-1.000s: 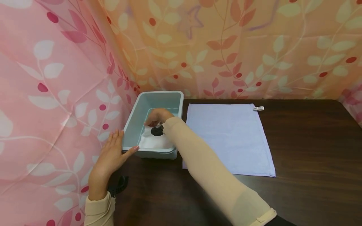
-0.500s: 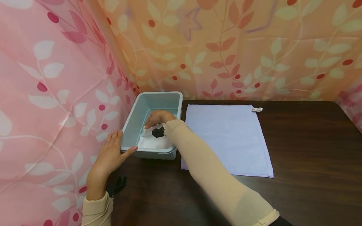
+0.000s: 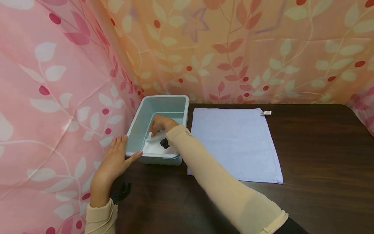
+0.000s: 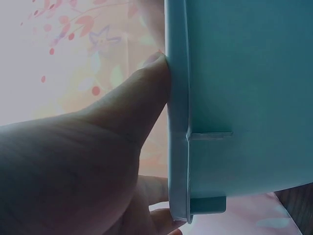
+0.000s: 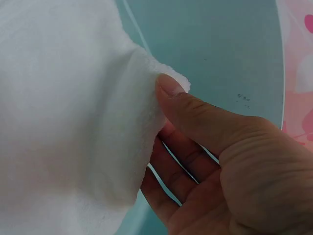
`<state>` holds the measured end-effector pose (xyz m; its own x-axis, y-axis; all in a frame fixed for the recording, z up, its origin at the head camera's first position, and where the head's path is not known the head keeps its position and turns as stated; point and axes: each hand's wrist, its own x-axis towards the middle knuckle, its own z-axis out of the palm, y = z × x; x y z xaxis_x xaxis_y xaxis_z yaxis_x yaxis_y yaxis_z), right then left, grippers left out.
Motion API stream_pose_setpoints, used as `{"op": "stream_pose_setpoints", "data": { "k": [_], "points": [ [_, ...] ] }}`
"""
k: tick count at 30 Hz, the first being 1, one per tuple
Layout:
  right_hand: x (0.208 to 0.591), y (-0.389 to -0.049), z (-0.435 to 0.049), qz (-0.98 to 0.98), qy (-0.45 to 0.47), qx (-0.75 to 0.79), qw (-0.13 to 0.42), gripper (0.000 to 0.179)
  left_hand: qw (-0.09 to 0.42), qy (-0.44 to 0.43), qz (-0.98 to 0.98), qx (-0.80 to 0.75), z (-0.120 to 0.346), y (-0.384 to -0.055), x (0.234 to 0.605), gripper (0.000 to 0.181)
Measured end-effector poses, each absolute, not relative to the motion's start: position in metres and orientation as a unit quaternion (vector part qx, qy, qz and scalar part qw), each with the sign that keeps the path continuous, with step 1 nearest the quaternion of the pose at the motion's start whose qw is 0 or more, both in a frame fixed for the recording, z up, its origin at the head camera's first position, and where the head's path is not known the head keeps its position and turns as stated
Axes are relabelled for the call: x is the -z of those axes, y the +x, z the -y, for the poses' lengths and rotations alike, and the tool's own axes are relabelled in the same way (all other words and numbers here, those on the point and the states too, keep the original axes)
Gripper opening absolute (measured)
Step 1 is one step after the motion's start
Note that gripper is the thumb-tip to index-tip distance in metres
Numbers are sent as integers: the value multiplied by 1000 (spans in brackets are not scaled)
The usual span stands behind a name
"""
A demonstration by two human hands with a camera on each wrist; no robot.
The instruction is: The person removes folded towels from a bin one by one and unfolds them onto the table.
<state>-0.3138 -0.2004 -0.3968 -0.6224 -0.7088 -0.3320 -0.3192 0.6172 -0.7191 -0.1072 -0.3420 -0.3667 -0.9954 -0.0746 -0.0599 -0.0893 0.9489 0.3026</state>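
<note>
A light blue-grey plastic bin (image 3: 135, 127) stands at the back left of the table, with a white fuzzy towel (image 3: 155, 147) inside it. My right hand (image 3: 160, 124) reaches into the bin. In the right wrist view, the thumb and forefinger pinch the far edge of the white towel (image 5: 63, 98), which folds up there; the other fingers sit below the edge. At the bin's near left corner, my left hand (image 3: 115, 162) rests with straight fingers along the left side. Its thumb (image 4: 151, 73) lies against the front rim (image 4: 178, 112).
A lavender towel (image 3: 230, 143) with a small white tag (image 3: 266, 113) lies flat just right of the bin. The dark wooden table (image 3: 321, 146) extends to the right and front. Pink floral curtain (image 3: 67, 97) hangs close on the left, orange curtain (image 3: 233, 52) behind.
My right hand has gone from hovering over the white towel to pinching its edge, fingers drawn together and wrist turned slightly. The left hand keeps its place on the bin.
</note>
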Motion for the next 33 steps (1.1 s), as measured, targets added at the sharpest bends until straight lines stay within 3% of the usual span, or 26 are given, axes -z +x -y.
{"op": "stream_pose_setpoints", "data": {
  "k": [7,13,20,33],
  "points": [
    [399,-315,200,-852,-318,313,273,14,20,-41,-988,-149,340,-107,368,99],
    [395,-321,199,-859,-324,315,242,22,28,-42,-987,-154,340,-107,366,100],
    [386,-326,197,-843,-344,333,243,30,36,-45,-985,-161,341,-107,365,102],
    [389,-328,183,-801,-374,394,251,25,41,-42,-984,-166,341,-107,365,103]
  ]
}}
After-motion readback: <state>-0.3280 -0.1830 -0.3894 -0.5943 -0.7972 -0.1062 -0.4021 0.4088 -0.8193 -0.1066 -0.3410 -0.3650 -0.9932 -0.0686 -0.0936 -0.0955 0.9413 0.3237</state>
